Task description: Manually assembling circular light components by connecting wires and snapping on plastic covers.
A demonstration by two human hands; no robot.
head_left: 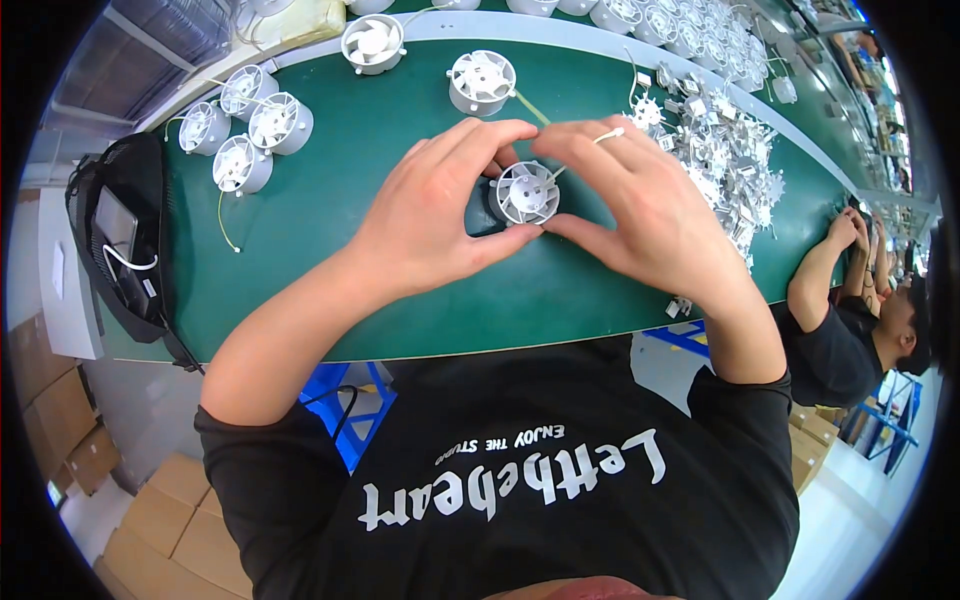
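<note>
At one green table [330,205], left hand [425,208] and right hand [652,208] grip one white fan [526,194] between fingers [478,148].

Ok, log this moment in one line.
left hand: around white fan | right hand: around same fan | rightward: white parts pile | surface: green tabletop

A green surface [320,215] is stretching from left to right, a pale rail [540,29] running along its far side. Cardboard boxes [185,525] are standing at lower left, blue framework [372,428] is showing below the near edge, and pale floor [850,490] is spreading at lower right.
</note>
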